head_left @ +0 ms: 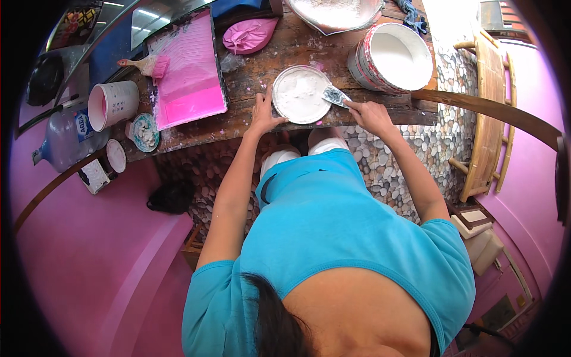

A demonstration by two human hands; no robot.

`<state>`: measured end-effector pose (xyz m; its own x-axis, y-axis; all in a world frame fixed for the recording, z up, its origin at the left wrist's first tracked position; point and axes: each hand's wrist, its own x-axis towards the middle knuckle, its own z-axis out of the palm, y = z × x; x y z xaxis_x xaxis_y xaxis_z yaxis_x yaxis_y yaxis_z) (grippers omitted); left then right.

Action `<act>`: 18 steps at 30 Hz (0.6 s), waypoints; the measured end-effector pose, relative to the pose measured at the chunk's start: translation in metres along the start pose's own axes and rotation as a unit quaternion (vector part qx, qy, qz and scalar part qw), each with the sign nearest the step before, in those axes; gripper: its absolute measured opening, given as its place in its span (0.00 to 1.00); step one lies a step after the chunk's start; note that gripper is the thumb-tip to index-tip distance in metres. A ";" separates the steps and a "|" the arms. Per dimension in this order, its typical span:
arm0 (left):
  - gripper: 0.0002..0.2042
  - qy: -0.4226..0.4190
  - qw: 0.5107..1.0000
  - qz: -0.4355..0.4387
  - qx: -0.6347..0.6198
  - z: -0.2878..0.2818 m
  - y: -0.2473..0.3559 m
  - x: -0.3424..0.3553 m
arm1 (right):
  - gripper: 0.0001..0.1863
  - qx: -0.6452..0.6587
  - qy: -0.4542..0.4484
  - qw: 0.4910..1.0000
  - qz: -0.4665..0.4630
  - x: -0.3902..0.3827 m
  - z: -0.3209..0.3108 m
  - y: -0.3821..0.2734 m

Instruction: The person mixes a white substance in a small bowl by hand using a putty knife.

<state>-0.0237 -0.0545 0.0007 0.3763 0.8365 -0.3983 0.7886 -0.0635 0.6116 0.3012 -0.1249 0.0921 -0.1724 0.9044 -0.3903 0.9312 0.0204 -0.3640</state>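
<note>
A round white lid (pixel 278 108) with white paste spread over it lies near the front edge of the wooden table. My left hand (pixel 260 114) grips its left rim, the thumb along the near side and the fingers along the far left. In my right hand (pixel 373 118) is a putty knife (pixel 336 96), its paste-smeared blade pointing left over the lid's right edge. Right of the lid stands a paint-streaked bucket (pixel 358 66) of white material. To the left, a tray (pixel 223 89) holds bright pink paint, with a paintbrush (pixel 156 66) across its left edge.
Behind the lid are a pink bag (pixel 251 35) and a wide bowl (pixel 318 25) of whitish powder. A white pot (pixel 116 106), a small paste cup (pixel 144 132) and a plastic water jug (pixel 66 140) stand at left. A bamboo bench (pixel 485 119) is at right.
</note>
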 end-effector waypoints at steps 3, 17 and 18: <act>0.62 0.008 1.000 -0.013 0.008 0.000 -0.001 0.001 | 0.16 -0.004 0.000 1.000 -0.028 0.007 0.000 0.006; 0.61 0.015 1.000 -0.001 -0.004 0.002 -0.004 0.002 | 0.17 0.000 0.002 0.995 -0.097 0.040 -0.004 0.019; 0.62 -0.005 1.000 -0.014 -0.015 0.001 -0.004 0.001 | 0.17 0.006 -0.016 0.997 -0.078 0.039 -0.006 0.016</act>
<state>-0.0258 -0.0541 -0.0028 0.3586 0.8323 -0.4227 0.7838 -0.0225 0.6206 0.3112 -0.0867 0.0758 -0.3255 0.8761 -0.3556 0.8885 0.1547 -0.4321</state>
